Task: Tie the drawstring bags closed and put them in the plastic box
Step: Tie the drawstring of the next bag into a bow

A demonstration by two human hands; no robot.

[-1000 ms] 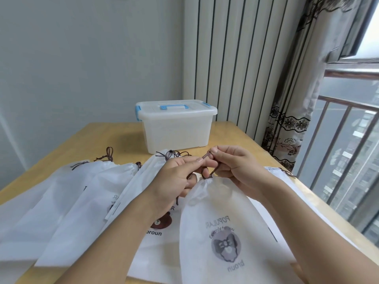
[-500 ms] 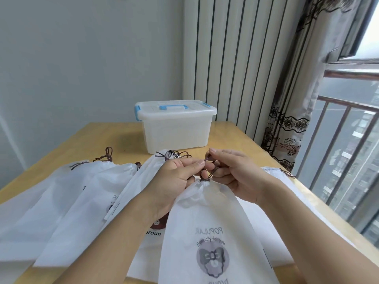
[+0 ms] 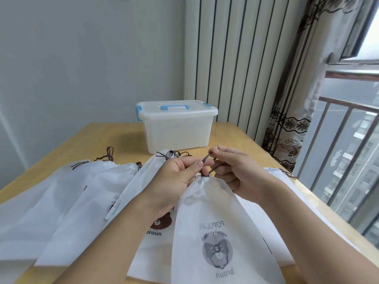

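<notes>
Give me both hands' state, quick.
Left hand: fingers pinch the cord at the neck of the bag.
Right hand: fingers pinch the same cord's upper end.

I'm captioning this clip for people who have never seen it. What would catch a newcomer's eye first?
Front and centre, the left hand and right hand pinch a brown drawstring at the gathered neck of a white bag printed with a bow. More white bags fan out to its left on the wooden table. Behind stands a lidded plastic box with blue clasps.
</notes>
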